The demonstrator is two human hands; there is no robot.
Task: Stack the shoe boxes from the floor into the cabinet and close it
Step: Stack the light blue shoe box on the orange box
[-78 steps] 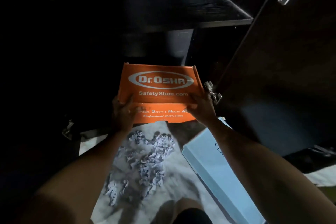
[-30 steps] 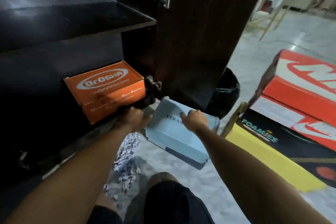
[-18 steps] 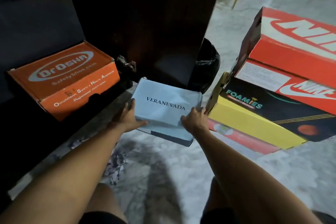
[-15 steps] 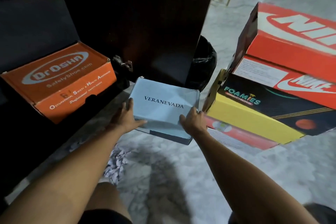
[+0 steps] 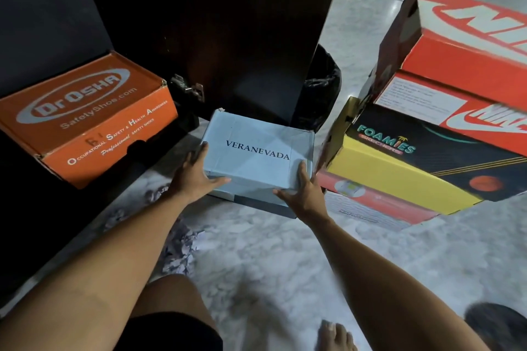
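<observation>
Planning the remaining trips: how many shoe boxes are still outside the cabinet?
4, maybe more out of frame: the light blue box held in both hands, and a stack on the right: red Nike box, Foamies box, red bottom box.
</observation>
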